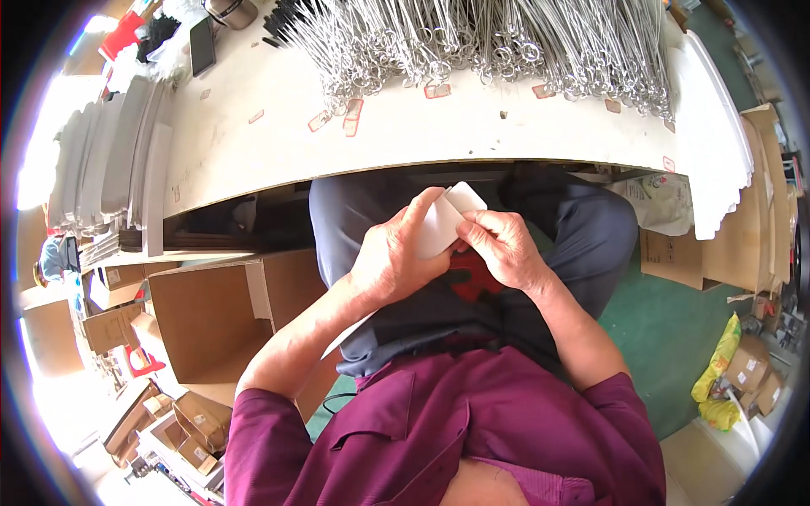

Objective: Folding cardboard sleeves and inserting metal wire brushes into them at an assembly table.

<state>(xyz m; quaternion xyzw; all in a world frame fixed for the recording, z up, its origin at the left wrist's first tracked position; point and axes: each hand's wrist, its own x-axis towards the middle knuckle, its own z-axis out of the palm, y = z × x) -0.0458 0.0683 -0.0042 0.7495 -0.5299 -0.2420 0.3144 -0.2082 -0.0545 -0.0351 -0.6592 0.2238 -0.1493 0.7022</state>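
Note:
Over my lap, just off the table's near edge, a white card [438, 229] with rounded corners is held between my two hands. My left hand [395, 255] is wrapped round its left side, with the thumb lying along it. At the card's right edge, my right hand [504, 245] pinches with thumb and fingertips. A second white rounded end [467, 197] shows behind the card's top; I cannot tell whether it is the same piece. Below my left forearm a white strip [348, 334] peeks out, mostly hidden. Something red [473, 280] lies beneath my hands.
Many thin metal rods with looped ends [506, 55] cover the far part of the table [253, 143]. Stacked white cards stand at the left [114, 160] and right [713, 135]. An open cardboard box [211, 316] sits lower left. A phone [202, 46] lies far left.

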